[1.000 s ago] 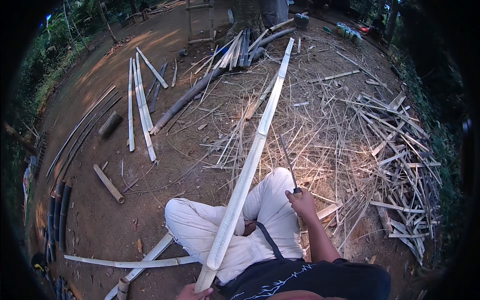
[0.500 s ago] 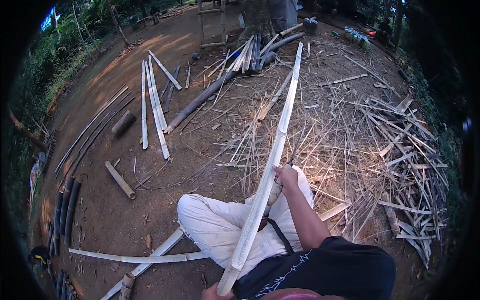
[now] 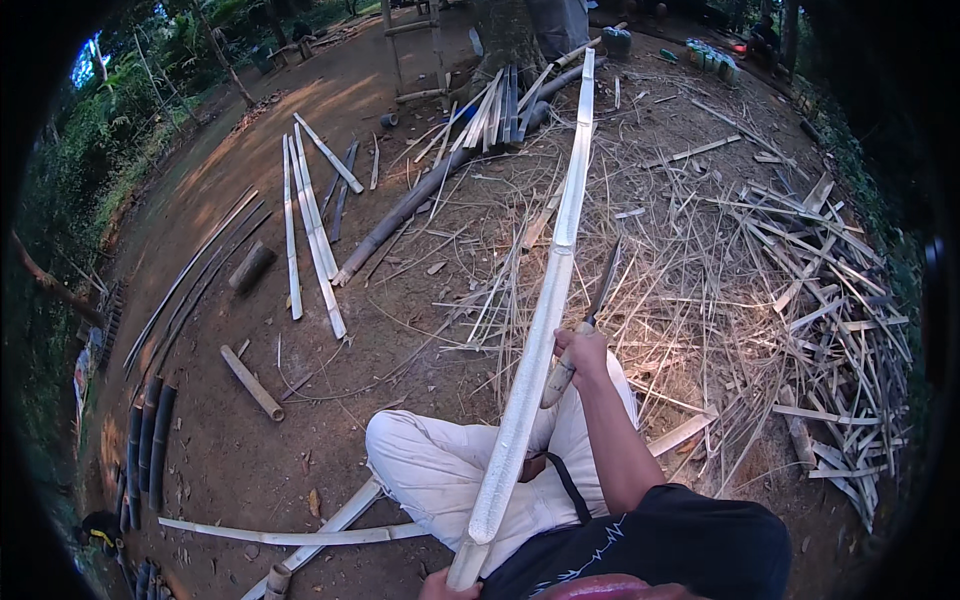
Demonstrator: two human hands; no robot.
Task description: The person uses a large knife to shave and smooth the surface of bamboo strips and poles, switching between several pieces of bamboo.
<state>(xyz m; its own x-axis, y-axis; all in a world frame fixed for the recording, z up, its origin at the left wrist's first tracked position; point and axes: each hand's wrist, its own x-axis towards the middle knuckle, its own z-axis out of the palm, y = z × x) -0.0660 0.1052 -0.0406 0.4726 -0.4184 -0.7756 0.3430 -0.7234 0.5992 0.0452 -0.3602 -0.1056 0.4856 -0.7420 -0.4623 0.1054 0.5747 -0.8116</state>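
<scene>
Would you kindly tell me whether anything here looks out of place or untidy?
The thin pale shavings look untidy, strewn in a loose tangle beyond the right hand; nothing looks clearly damaged.

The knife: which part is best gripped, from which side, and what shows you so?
Probably its pale handle, coming from the near side, as the right hand does: the handle is thick and its lower end slants nearward, while the narrow, dark blade points away.

Long strip [image 3: 522,390] seen as bamboo, matt, grainy on the upper face. Knife blade [image 3: 604,287] seen as dull metal, knife handle [image 3: 557,382] as wood. Trousers [image 3: 430,455] and shirt [image 3: 710,535] made of matt cloth. Ground [image 3: 210,320] marked rough soil.
</scene>
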